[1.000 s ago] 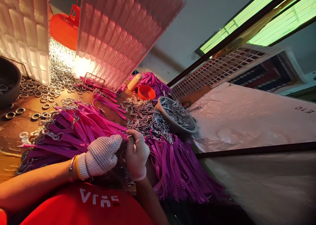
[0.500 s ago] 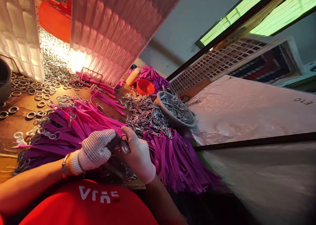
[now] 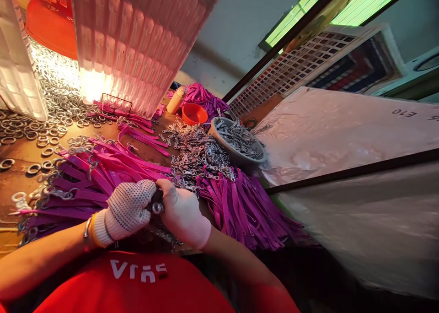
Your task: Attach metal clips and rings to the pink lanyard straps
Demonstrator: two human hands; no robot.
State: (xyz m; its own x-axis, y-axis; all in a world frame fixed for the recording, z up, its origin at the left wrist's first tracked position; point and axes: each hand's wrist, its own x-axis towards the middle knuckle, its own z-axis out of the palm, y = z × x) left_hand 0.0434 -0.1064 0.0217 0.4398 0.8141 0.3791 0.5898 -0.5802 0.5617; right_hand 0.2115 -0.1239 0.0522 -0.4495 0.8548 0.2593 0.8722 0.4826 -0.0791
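My left hand [image 3: 131, 207], in a white dotted knit glove, is closed with its fingers curled. My right hand [image 3: 185, 214], in a thin white glove, meets it just above the red shirt. A small dark piece with a shiny round metal end [image 3: 157, 205] is gripped between the two; most of it is hidden by the fingers, and its kind cannot be made out. Left of and beyond my hands lies a heap of magenta straps [image 3: 113, 162] with metal rings and clasps. To the right, purple straps [image 3: 236, 212] hang over the table edge.
Metal clasps [image 3: 202, 153] are piled behind my hands, beside a grey bowl [image 3: 219, 137] full of them. Farther back are an orange bowl [image 3: 194, 114] and a yellowish bottle [image 3: 176, 100]. Loose rings [image 3: 55, 107] spread leftward under translucent panels [image 3: 137, 43]. A plastic-wrapped stack [image 3: 325, 130] stands at right.
My right hand has turned and closed in nearer my left, and the metal end now shows between them. The view has shifted slightly, moving the background left.
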